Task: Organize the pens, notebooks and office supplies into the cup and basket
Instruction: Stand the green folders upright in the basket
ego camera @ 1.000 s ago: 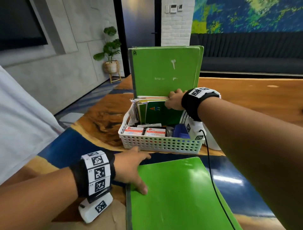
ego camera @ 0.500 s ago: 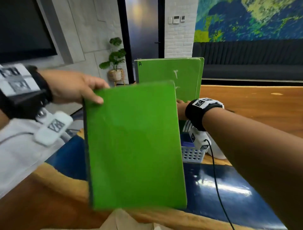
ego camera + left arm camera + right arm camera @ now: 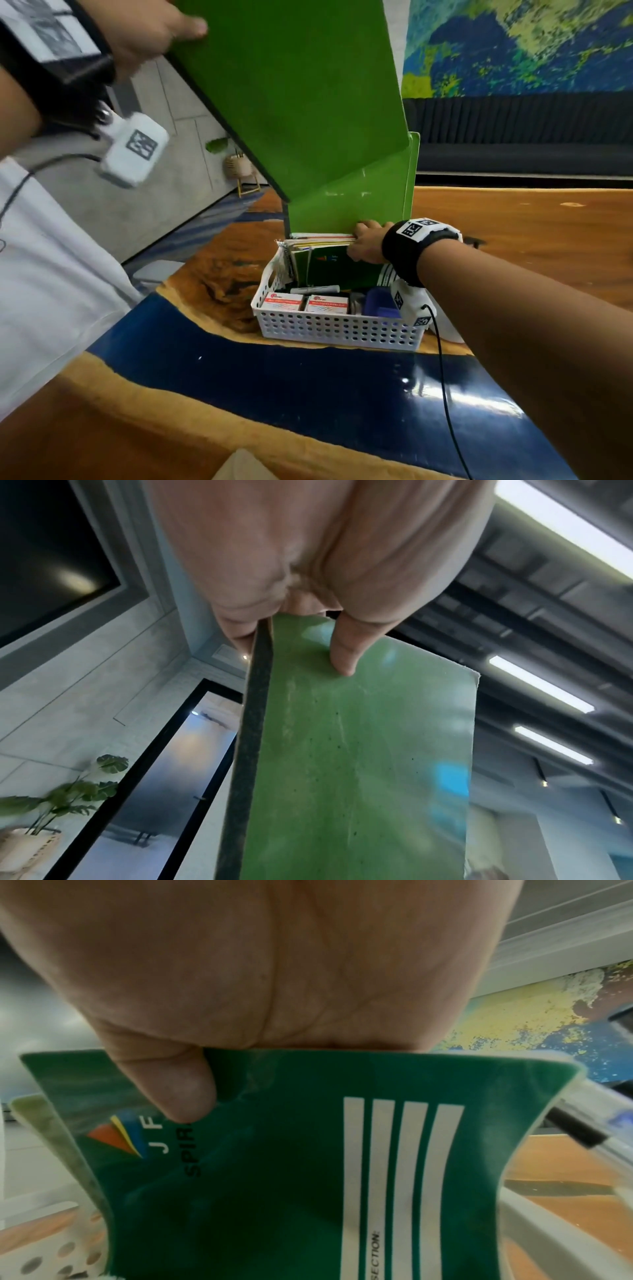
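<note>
Table (image 3: 513, 240): wood slab top with a dark blue glossy band running across it. White perforated basket (image 3: 339, 330) sits on it, straddling the far edge of the blue band. White rounded object (image 3: 448, 330) stands on the table just beside the basket's right end, mostly hidden by the forearm. Pale corner of something (image 3: 239, 466) at the near edge.
</note>
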Demonstrator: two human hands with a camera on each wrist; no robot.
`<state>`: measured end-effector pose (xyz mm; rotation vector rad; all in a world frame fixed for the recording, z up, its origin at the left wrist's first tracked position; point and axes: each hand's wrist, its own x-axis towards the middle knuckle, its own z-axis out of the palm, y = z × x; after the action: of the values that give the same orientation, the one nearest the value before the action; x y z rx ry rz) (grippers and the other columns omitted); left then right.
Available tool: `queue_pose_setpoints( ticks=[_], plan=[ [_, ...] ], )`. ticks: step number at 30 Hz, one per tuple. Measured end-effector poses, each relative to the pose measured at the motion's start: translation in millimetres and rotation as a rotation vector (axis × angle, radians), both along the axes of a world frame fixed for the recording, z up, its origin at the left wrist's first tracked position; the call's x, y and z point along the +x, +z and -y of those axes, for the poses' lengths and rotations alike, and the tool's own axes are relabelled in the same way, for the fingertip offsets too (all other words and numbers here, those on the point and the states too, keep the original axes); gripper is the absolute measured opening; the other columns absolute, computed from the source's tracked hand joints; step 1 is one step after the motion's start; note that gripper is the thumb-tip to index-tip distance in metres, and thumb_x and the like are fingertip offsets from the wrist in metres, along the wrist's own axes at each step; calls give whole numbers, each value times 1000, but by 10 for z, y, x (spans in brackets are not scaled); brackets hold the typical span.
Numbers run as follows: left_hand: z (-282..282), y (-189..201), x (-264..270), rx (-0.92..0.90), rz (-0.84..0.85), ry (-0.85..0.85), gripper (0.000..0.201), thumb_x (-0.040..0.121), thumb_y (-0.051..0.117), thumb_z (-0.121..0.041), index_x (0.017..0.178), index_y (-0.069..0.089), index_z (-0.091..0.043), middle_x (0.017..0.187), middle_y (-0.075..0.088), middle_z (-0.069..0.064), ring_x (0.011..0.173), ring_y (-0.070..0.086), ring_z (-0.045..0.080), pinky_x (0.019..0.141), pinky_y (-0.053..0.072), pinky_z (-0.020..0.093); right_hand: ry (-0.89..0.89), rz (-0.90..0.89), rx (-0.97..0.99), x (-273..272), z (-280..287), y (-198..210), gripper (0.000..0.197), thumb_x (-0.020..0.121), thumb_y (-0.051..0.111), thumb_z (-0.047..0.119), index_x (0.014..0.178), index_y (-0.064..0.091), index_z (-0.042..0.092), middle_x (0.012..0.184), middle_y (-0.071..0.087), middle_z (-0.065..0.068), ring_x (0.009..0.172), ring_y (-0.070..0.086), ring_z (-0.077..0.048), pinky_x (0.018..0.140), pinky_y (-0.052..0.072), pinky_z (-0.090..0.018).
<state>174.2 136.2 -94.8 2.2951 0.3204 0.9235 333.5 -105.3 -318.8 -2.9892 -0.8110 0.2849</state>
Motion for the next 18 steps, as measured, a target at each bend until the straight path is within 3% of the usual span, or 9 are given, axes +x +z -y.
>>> queue_pose_setpoints(
  ticks=[2,4,6,9,11,14,16,18],
  plan=[
    [272,-144,67,106,21,-45,39,98,61,-30,136,54,-22,131,57,-5,107,60,12,101,51,37,-9,16,-32,15,15,11,60,90,48,47,144,36,23,147,36,-11,135,38,-39,107,34,-49],
    [369,-352,231,183,47,-61,40,96,62,-11,131,59,-30,122,61,-8,98,62,10,89,55,27,8,14,-55,-31,27,22,60,88,50,48,142,37,25,144,39,-12,133,39,-40,105,36,-49],
    [471,-585,369,231,44,-29,42,94,65,-11,131,62,-30,115,61,-11,99,60,10,86,47,20,-2,14,-54,-22,22,26,60,87,52,46,142,37,25,144,38,-12,134,38,-40,104,34,-49],
    [514,-838,622,283,-41,-60,43,93,66,-10,130,64,-30,113,62,-12,103,60,10,88,44,17,-8,15,-69,-29,-1,30,60,87,53,45,142,37,26,144,38,-13,133,39,-41,104,34,-49],
    [530,-951,782,381,-137,-86,45,93,66,-10,131,64,-33,115,64,-11,102,59,9,88,43,19,-13,21,-81,-36,-8,29,60,87,53,45,141,38,25,143,39,-13,133,39,-41,104,34,-50],
    [513,-1084,1029,533,-238,-85,48,93,65,-17,131,60,-46,123,64,1,105,62,24,88,47,30,-18,26,-88,-30,3,29,58,87,53,44,140,39,24,142,39,-13,132,38,-41,105,33,-49],
    [490,-1179,1185,566,-254,-31,53,93,64,-20,138,54,-48,138,54,4,122,54,31,101,43,36,-6,23,-85,-31,4,24,56,92,50,40,143,37,21,145,37,-12,136,35,-39,108,30,-49],
    [484,-1293,1315,591,-235,14,57,94,63,-18,144,48,-42,153,39,4,140,36,30,115,28,35,16,10,-65,-25,4,21,56,98,45,33,149,33,12,153,29,-14,142,26,-37,113,25,-46]
  ],
)
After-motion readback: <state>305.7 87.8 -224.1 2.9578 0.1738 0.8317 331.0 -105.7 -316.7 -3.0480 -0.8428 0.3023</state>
